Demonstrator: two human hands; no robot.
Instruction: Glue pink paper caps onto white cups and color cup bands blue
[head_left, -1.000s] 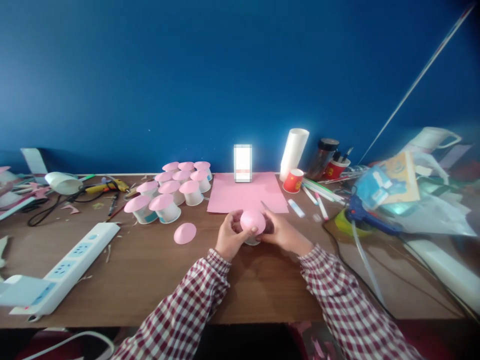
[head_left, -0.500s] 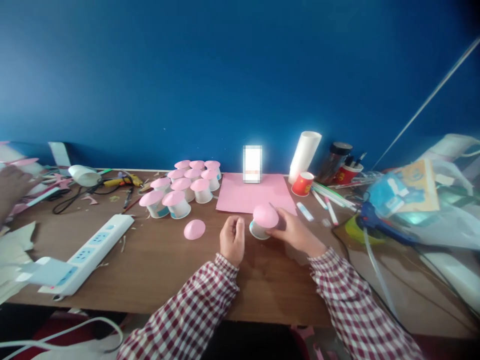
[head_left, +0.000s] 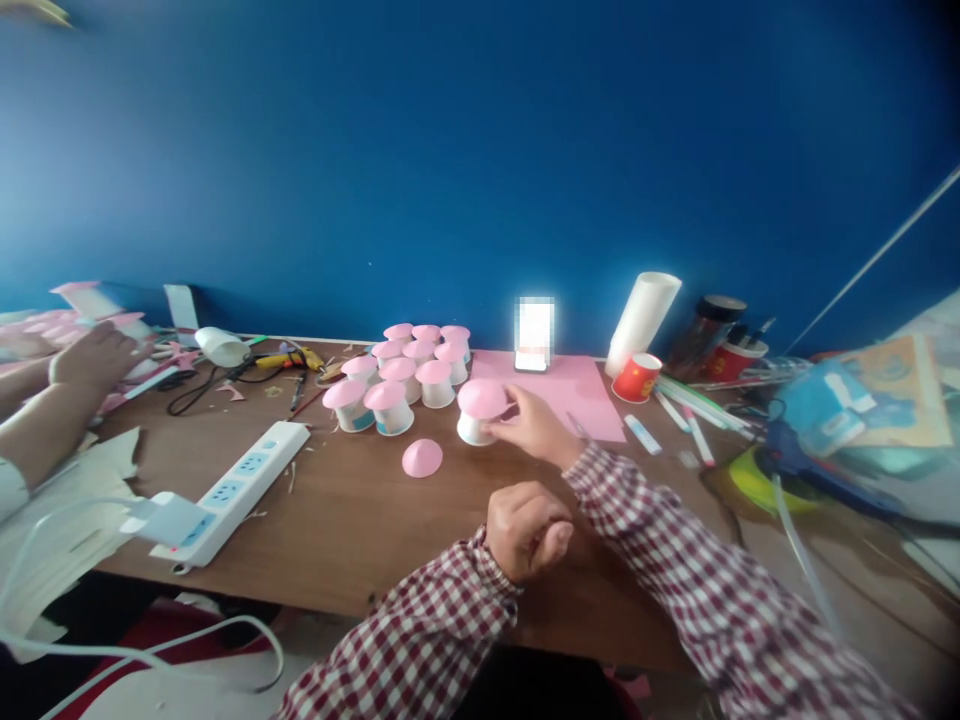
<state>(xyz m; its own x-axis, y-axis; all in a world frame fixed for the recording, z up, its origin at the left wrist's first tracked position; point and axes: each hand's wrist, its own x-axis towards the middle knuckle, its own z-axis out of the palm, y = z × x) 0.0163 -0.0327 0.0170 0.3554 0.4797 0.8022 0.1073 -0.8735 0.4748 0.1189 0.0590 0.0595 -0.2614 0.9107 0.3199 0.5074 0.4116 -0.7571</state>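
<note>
My right hand (head_left: 530,425) grips a white paper cup (head_left: 474,430) from its right side. A shallow pink paper cone (head_left: 482,398) caps this cup like a mushroom top. Nearer to me, my left hand (head_left: 527,530) is curled closed over the brown table; whether anything is inside its fingers is hidden. To the left of the held cup stands a cluster of several pink-capped cups (head_left: 389,396) in rows. One loose pink cone (head_left: 422,458) lies on the table in front of them.
Pink paper (head_left: 585,400) lies behind my right hand, with a blurred-out phone (head_left: 532,366) upright on it. A white roll (head_left: 643,325) and red cup (head_left: 637,377) stand to the right. A power strip (head_left: 255,470) lies left. Another person's hand (head_left: 101,355) works at far left.
My right hand has carried the capped cup left and away from me, toward the cluster. My left hand has drawn back nearer the table's front edge. The view has shifted left.
</note>
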